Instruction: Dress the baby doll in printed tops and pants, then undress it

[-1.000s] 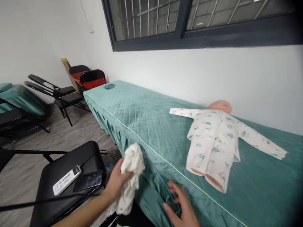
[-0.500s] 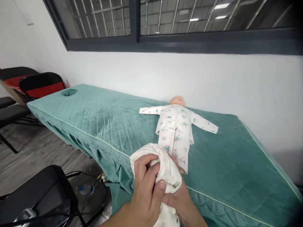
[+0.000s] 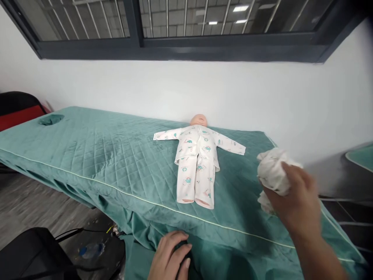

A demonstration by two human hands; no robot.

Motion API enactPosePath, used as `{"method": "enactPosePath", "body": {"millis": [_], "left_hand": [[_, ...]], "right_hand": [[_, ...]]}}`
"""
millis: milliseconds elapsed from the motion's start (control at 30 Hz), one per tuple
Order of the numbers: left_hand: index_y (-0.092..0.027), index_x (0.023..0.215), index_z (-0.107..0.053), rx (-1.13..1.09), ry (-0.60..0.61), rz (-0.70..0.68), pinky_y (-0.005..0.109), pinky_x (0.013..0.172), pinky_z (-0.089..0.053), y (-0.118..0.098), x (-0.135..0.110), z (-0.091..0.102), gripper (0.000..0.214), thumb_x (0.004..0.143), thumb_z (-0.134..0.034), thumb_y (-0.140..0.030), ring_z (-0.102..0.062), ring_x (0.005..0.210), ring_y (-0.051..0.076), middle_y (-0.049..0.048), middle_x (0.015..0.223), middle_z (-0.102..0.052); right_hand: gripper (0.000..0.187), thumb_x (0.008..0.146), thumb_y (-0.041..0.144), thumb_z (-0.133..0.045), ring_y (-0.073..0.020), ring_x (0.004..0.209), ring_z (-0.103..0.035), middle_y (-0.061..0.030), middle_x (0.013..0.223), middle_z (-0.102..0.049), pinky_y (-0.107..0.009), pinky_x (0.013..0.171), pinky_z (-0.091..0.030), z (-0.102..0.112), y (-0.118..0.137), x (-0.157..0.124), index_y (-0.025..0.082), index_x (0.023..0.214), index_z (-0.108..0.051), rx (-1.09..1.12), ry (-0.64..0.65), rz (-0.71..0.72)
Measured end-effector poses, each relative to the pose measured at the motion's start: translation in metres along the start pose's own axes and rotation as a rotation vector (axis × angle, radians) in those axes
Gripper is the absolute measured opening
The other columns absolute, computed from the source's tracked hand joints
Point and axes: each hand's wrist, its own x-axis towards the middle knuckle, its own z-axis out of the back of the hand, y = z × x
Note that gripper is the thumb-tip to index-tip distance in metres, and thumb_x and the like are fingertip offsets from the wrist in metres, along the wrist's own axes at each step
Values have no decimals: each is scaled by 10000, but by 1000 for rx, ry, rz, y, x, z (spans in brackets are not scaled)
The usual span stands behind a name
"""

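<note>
My right hand [image 3: 300, 202] grips a bunched white printed cloth [image 3: 272, 171] over the right end of the bed. Part of the cloth hangs below my fingers; its exact kind is hidden by the folds. At the bottom middle, my left hand [image 3: 170, 256] holds nothing, its fingers loosely bent and apart, in front of the bed's near side. A baby doll [image 3: 199, 119] lies on its back on the bed, arms spread. It wears a white patterned top [image 3: 196, 144] and matching trousers [image 3: 186, 181], with its feet end toward me.
The bed has a green quilted cover [image 3: 116, 155] with a face hole [image 3: 51, 119] at its left end. Behind it are a white wall and a barred window [image 3: 186, 23]. A black chair [image 3: 32, 252] and a plastic bottle [image 3: 91, 250] are at lower left.
Both hands held the bunched cloth together before. Now my left hand has let go and lowered, while my right hand has carried the cloth to the right. The view has shifted right.
</note>
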Motion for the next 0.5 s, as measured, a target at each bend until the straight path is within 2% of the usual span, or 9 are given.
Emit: {"method": "enactPosePath", "body": {"millis": [67,133,200,400,500], "left_hand": [[-175,1158,-625,1,-2,-5,327,886,-601,1,-13,-7,240,935,-539,-165,-682,1073,215,133,1111,-707],[-173,1156,-630,-8,2,6,325,884,-607,0,-21,-14,250,921,-548,-150,-689,1064,213,130,1099,-713],[-170,1152,-635,-17,7,11,317,888,-609,0,-25,-20,257,911,-554,-141,-691,1059,208,127,1091,-716],[-181,1066,-659,-8,-2,-78,276,803,-616,-6,-29,-42,213,905,-534,-119,-718,958,188,96,1004,-740],[-221,1017,-667,6,-48,-17,273,743,-606,-16,-33,-53,270,869,-536,-38,-733,899,186,66,962,-752]], "right_hand": [[639,903,533,-569,-404,1289,-548,-210,1397,-562,-558,1031,-483,-21,-20,-11,180,1434,-539,-102,151,30],[633,918,546,-521,-405,1247,-576,-206,1377,-586,-562,1015,-490,-39,-33,-23,161,1419,-548,-159,229,-20],[648,909,557,-531,-395,1242,-581,-195,1395,-580,-551,1021,-489,-49,-38,-32,168,1427,-540,-182,251,-58],[681,921,568,-517,-379,1309,-546,-188,1459,-541,-536,1052,-471,-46,-32,-38,188,1484,-469,-161,222,-106],[689,927,564,-503,-398,1331,-530,-196,1495,-509,-562,1053,-462,-42,-24,-42,189,1503,-446,-183,218,-132]]}}
